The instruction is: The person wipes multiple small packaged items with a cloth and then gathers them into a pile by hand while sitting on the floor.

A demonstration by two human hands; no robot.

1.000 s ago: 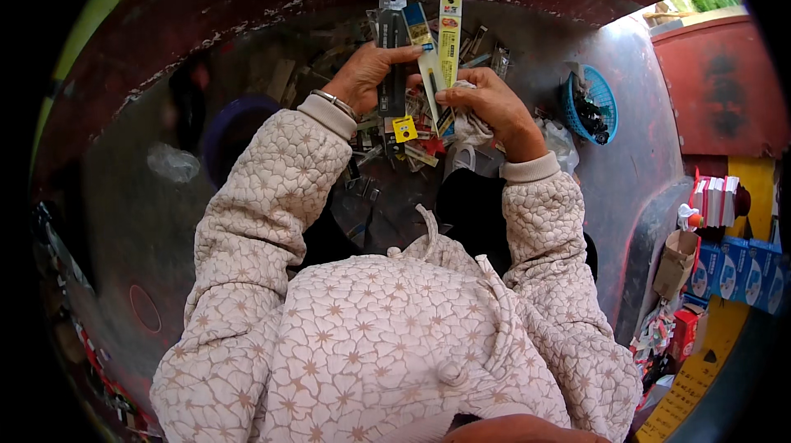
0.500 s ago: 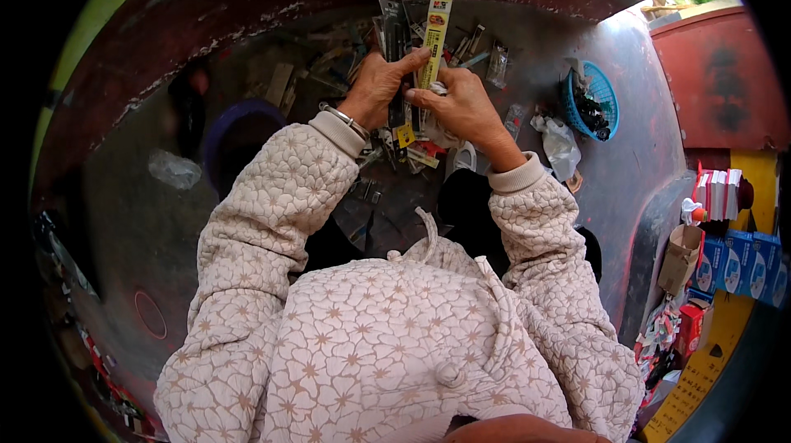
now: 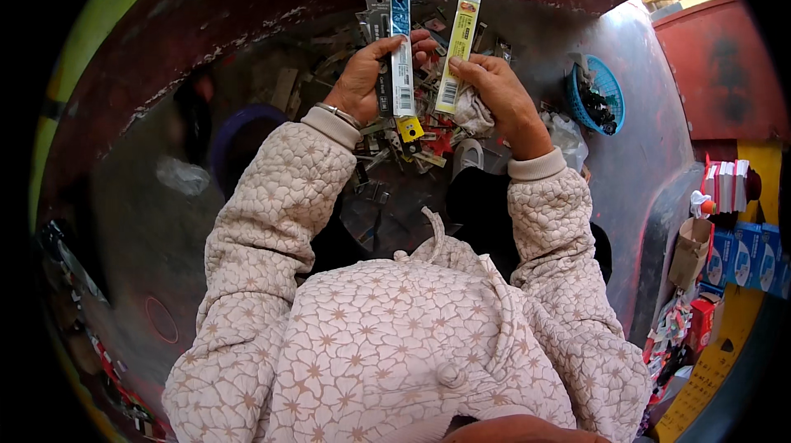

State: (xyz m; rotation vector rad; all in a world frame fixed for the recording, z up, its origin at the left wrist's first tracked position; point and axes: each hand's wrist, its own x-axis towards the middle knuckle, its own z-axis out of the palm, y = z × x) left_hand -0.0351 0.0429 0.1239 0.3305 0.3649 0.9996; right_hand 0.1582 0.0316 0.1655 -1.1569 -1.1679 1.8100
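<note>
My left hand (image 3: 359,87) is closed round several narrow flat packages. A blue-and-white one (image 3: 401,72) lies on top under my thumb, and black ones (image 3: 375,23) fan out behind it. Off to the right, my right hand (image 3: 507,103) pinches a long yellow package (image 3: 460,46) between thumb and fingers, tilted a little to the right. A crumpled whitish cloth (image 3: 473,116) is bunched at the same hand, below the package. Beneath both hands a scattered pile of small packages (image 3: 375,154) covers the floor, a black-and-yellow packet (image 3: 409,129) among them.
A light-blue basket (image 3: 620,89) with dark items stands at the right, beside a clear plastic bag (image 3: 568,140). The purple rim of a tub (image 3: 221,134) and another plastic bag (image 3: 182,176) are at the left. Blue boxes (image 3: 748,255) and a cardboard box (image 3: 690,253) line the right edge.
My hands have moved apart, and the yellow package has gone right with my right hand. A blue-and-white package now shows on top of the left hand's stack.
</note>
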